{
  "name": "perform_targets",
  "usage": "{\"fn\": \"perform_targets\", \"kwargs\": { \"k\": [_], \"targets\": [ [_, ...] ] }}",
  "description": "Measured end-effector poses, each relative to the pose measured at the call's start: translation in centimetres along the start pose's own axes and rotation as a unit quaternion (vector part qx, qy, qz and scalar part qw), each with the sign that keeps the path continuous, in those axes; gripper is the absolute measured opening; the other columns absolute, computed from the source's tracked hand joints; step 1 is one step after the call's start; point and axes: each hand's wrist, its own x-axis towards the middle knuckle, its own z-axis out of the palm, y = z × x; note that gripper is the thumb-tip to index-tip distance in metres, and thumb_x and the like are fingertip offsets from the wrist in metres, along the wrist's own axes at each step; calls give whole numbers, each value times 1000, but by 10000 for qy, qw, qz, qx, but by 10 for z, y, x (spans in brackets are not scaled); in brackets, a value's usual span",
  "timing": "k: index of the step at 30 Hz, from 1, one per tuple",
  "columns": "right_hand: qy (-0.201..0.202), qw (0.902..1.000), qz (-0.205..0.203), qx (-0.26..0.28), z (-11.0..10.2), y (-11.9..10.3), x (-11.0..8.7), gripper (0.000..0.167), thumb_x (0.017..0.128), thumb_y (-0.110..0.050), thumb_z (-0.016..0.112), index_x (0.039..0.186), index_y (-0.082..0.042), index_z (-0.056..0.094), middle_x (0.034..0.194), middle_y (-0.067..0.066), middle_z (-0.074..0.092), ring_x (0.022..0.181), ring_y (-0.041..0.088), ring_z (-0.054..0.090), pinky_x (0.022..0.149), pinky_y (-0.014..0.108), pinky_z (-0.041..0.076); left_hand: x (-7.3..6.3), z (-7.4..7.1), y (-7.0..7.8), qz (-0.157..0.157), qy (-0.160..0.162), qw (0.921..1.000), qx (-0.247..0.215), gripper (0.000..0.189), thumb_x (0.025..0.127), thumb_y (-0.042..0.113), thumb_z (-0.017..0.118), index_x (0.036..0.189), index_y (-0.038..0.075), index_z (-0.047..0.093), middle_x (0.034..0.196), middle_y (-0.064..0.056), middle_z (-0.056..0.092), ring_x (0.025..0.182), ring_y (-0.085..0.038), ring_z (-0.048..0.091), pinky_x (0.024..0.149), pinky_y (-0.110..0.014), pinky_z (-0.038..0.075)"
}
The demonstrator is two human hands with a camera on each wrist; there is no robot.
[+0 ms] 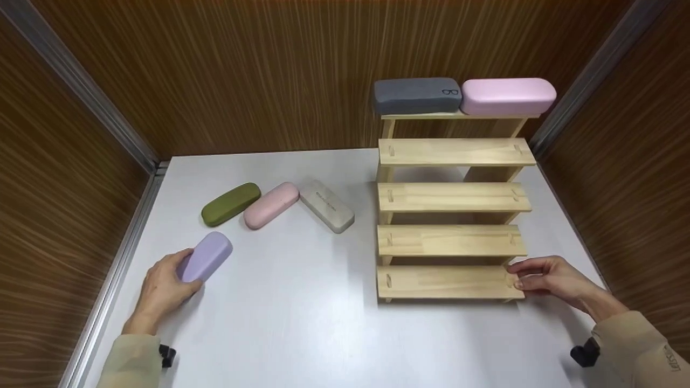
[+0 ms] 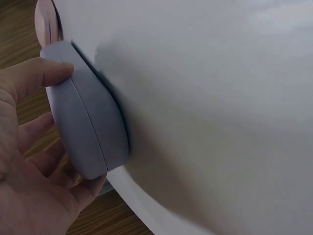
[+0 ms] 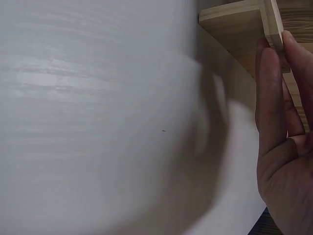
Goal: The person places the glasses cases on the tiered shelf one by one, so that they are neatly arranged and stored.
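Note:
A lavender glasses case (image 1: 207, 257) is gripped by my left hand (image 1: 166, 283), thumb on one side and fingers on the other. The left wrist view shows the case (image 2: 85, 112) from its end, with a lid seam along it and the white tabletop close under it. My right hand (image 1: 560, 283) pinches the right end of the lowest step of a wooden tiered rack (image 1: 453, 242). In the right wrist view, thumb and fingers meet on the board's edge (image 3: 271, 24).
Green (image 1: 230, 205), pink (image 1: 272, 206) and pale grey (image 1: 327, 206) glasses cases lie on the white table (image 1: 302, 323). A dark grey case (image 1: 418, 96) and a shiny pink case (image 1: 509, 96) sit on the rack's top step. Wood-grain panels (image 1: 259, 75) enclose the back and sides.

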Motion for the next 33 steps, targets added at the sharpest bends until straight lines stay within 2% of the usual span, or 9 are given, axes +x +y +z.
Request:
{"fn": "perform_targets", "kwargs": {
  "k": [9,16,24,29,33],
  "targets": [
    [-131,9996,-193,140,-3,3,0,39,104,8,68,124,-20,87,113,-15,84,99,3,80,84,22,68,-6,-1,-12,260,-40,9996,140,83,89,15,89,161,-3,54,152,-41,61,131,-61,64,108,-77,51],
    [-137,9995,-212,214,-1,4,1,40,104,9,68,126,-20,86,116,-16,84,101,3,80,86,22,68,-7,-3,-12,242,70,9997,67,74,91,11,84,158,-5,56,145,-44,65,127,-61,66,107,-75,51],
    [-126,9993,-200,277,-1,4,-1,41,104,8,67,124,-21,87,115,-16,84,99,3,81,83,22,68,-5,-13,4,346,23,9993,-101,71,95,15,84,159,-2,58,145,-41,67,122,-54,69,101,-64,54],
    [-123,9994,-207,257,-1,4,0,41,104,8,67,124,-22,87,113,-15,85,98,3,80,83,22,68,-2,-17,16,589,96,9982,-105,67,93,13,85,154,-1,64,138,-36,74,110,-44,70,94,-52,52],
    [-72,9997,-175,179,0,3,-1,41,104,8,68,123,-23,87,112,-16,84,98,2,80,83,21,67,4,-19,27,823,123,9964,-162,65,91,11,85,152,-1,66,137,-34,76,109,-43,70,94,-52,53]
  ]
}}
